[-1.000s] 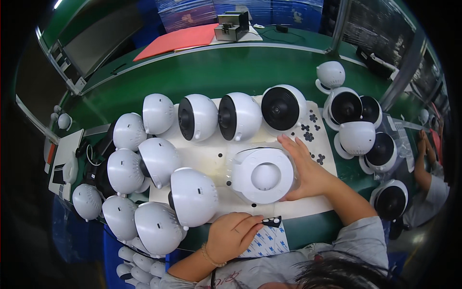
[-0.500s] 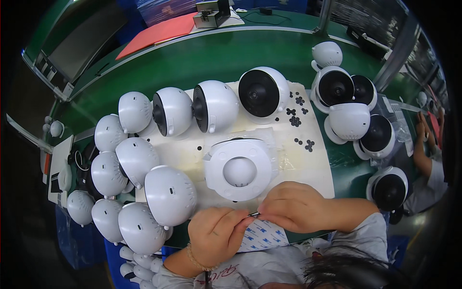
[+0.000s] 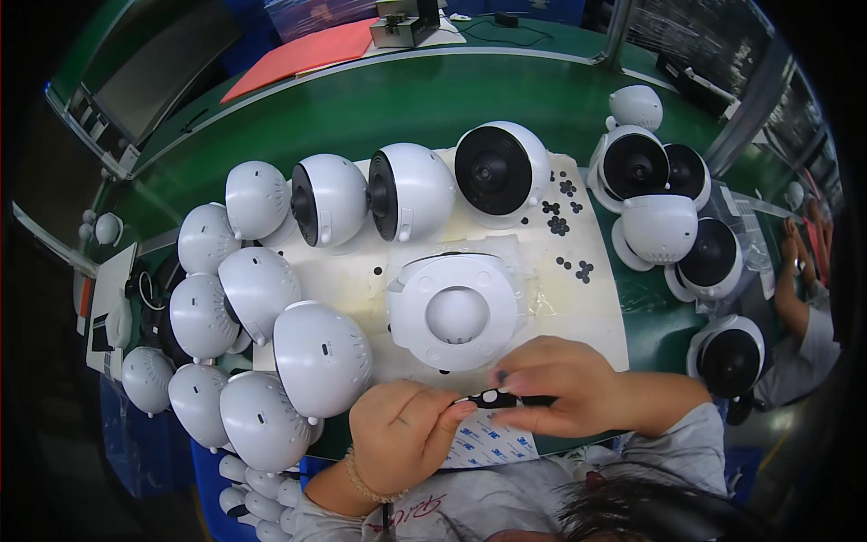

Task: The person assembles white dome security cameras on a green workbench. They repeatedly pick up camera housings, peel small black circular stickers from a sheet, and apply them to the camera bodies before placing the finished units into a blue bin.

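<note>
A black strip with white round spots [image 3: 490, 397] is pinched at its left end by my left hand [image 3: 397, 434], thumb on the near side. My right hand [image 3: 578, 384] is bent over the strip's right end, with a small dark round pad [image 3: 502, 376] at its fingertips; part of the strip runs in between its fingers. Just beyond my hands a white dome camera [image 3: 423, 312] lies with its flat ring-shaped base facing up, on a clear plastic bag. Under the strip, a white backing sheet with blue print [image 3: 492, 443] lies at the table's near edge.
More white dome cameras [image 3: 322, 359] stand in a curve on the left and along the back of the pale mat [image 3: 578, 334]. Others [image 3: 659, 228] are grouped on the right. Loose black pads [image 3: 559, 224] lie on the mat. A co-worker's arm [image 3: 795, 289] shows far right.
My right hand has opened slightly away from the left, and the strip has turned to show its white spots. A dark pad now shows at my right fingertips. The view has shifted slightly.
</note>
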The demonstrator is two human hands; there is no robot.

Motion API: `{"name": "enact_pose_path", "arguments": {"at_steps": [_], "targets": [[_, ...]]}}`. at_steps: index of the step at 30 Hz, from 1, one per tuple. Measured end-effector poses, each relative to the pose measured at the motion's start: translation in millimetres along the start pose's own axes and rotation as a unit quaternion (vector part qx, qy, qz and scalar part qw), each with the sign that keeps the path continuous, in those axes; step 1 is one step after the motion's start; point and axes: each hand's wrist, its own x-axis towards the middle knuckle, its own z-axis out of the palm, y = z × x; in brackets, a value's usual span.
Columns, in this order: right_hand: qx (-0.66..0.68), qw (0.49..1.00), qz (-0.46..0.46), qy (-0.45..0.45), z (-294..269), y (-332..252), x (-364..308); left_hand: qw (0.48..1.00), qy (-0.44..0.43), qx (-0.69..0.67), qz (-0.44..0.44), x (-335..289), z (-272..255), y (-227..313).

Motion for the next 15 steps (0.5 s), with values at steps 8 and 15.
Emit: {"name": "enact_pose_path", "arguments": {"at_steps": [8,15], "targets": [[-0.07,0.996,0.031,-0.042,-1,11,-9,0.99,-0.04,-0.106,-0.081,5,-6,5],[-0.107,0.989,-0.095,-0.032,-4,13,-4,0.996,-0.04,-0.068,-0.043,-2,-12,-2]]}}
